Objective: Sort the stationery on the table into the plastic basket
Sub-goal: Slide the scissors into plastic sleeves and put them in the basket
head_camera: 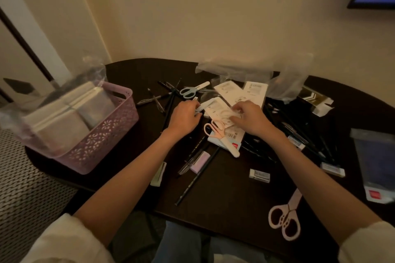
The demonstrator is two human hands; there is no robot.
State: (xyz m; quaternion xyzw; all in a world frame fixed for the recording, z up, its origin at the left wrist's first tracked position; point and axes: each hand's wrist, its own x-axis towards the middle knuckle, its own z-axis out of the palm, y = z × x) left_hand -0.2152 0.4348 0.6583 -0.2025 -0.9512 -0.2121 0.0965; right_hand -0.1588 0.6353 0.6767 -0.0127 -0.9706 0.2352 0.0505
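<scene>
Over the dark table: both forearms reach forward side by side, palms down, sleeves pushed up.
Left hand: fingers curled, pinching a small white piece at their tips.
Right hand: fingers bent and slightly spread, tips pressing on a white packet.
Just below the right fingers: pink scissors lie on another packet.
Beyond the left fingers: blue-handled scissors and scattered dark pens.
Well left of the left fingers: pink plastic basket, with wrapped flat packs inside.
Near the right elbow: pale scissors.
</scene>
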